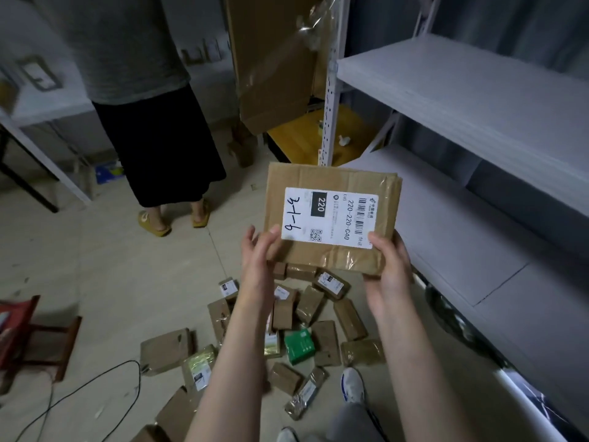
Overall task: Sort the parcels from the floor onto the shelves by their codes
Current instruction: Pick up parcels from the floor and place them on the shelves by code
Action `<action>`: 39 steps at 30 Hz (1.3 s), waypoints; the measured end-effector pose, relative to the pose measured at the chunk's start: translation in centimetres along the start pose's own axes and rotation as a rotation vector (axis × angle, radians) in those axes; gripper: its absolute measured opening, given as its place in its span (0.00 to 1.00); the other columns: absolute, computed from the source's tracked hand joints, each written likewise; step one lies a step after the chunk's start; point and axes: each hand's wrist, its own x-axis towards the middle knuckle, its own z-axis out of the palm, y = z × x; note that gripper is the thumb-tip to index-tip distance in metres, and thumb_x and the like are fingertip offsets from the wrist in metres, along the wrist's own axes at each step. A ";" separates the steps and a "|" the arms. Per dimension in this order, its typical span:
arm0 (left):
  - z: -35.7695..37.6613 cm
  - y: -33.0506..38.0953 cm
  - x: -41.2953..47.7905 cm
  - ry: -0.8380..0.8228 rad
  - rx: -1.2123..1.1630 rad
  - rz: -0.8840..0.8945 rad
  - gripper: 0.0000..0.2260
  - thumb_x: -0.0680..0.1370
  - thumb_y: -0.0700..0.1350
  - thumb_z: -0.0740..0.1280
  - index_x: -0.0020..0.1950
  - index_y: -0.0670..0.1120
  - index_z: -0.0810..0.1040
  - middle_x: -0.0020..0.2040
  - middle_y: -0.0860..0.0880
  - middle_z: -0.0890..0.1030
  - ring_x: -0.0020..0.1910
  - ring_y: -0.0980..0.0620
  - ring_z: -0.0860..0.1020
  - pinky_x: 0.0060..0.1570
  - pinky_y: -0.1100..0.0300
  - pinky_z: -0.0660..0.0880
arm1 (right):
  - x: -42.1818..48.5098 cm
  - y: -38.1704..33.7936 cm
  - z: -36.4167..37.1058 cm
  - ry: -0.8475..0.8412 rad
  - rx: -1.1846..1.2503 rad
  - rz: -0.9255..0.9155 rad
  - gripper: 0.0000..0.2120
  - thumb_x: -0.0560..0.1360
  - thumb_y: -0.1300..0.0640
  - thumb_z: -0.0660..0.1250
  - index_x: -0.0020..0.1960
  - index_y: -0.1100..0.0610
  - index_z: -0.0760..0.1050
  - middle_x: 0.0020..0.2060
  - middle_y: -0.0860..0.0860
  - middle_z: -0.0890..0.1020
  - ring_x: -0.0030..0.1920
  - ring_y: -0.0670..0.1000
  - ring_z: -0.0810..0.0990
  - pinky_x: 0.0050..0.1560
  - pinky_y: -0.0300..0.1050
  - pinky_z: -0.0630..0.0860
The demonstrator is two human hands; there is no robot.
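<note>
I hold a flat brown cardboard parcel (pixel 338 180) up in front of me, its white label facing me with "3-1-6" handwritten on it and "220" printed. My left hand (pixel 259 266) grips its lower left corner. My right hand (pixel 390 269) grips the lower right corner from below. Beneath my arms, several small brown parcels (pixel 318 314) and a green box (pixel 299 346) lie scattered on the floor. White metal shelves (pixel 478 90) stand at the right, the lower board (pixel 462 250) close to the parcel.
Another person in a grey top and black skirt (pixel 159 138) stands at the left back. A tall cardboard box (pixel 274 59) leans by the shelf post. A red stool (pixel 28 333) and a black cable (pixel 79 393) lie at the left floor. My shoe (pixel 352 384) is near the pile.
</note>
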 end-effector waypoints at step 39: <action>9.7 5.0 -6.5 -0.093 0.352 0.331 0.39 0.73 0.47 0.75 0.77 0.46 0.57 0.72 0.48 0.70 0.62 0.55 0.73 0.60 0.60 0.70 | -5.8 -11.7 -0.7 -0.024 -0.211 -0.453 0.25 0.67 0.64 0.77 0.63 0.61 0.76 0.53 0.54 0.85 0.53 0.50 0.85 0.46 0.38 0.80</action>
